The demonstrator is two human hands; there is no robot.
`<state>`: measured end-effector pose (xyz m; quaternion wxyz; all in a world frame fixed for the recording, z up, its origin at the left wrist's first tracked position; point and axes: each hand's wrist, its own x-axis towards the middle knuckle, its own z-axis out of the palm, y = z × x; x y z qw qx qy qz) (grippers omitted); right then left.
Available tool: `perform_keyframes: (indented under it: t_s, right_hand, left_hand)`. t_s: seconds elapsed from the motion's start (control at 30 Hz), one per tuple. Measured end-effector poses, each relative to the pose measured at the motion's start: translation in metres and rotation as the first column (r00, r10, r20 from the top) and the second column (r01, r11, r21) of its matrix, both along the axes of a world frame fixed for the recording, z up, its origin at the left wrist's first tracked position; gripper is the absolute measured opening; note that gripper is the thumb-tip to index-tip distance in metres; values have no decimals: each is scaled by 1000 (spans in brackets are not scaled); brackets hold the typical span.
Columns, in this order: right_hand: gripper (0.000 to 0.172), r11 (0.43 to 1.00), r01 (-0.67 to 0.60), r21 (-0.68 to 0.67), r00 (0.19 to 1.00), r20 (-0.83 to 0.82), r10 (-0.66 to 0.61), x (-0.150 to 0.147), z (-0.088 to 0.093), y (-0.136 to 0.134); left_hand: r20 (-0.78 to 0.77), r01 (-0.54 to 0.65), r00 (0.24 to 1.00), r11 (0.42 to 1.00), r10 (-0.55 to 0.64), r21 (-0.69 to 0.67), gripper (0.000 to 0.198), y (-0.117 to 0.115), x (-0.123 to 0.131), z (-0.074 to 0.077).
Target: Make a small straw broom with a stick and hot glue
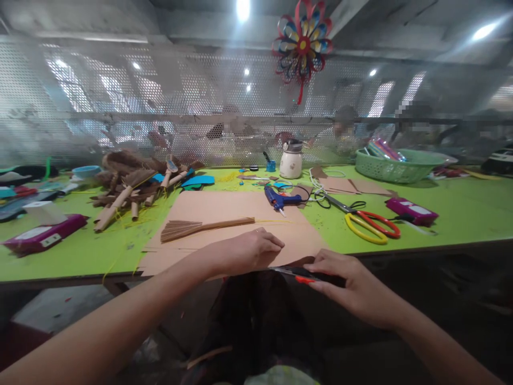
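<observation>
While the left hand (253, 251) lay palm down over the near edge of the brown paper (232, 206), its fingers together and slightly bent, the right hand (350, 278) was closed around one slim bladed tool (303, 279) with an orange-red part, held at the near edge of the tabletop (452, 219); whether the left fingers pinched anything could not be told. On the paper, to the left, lay one pleated strip (204, 226), fanned at its left end, and at the far right one blue glue gun (280, 199). Right of these rested one pair of scissors (366, 223) with a yellow and a red handle loop. Two purple boxes, one left (46, 233) and one right (412, 211), flanked the work. Farther back were one pale bottle (290, 163), one green basket (393, 168) and, left, a heap of brown rolled pieces (130, 184), too tangled to count.
</observation>
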<state>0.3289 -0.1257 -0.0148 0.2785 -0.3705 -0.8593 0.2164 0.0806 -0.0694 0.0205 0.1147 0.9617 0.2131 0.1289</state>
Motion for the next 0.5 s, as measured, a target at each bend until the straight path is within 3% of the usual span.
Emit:
perform_keyframes:
  t_s: [0.3,0.5]
  right_hand:
    - [27,996,88,15,995,55,-89,14,-13,-10]
    - [22,999,30,14,1000,-6,-30,-2,-4,-2]
  left_hand:
    - [-36,-7,999,1000,7,10,26,1,-3,-5]
    - [-39,8,999,998,-6,56,21,-2,-1,1]
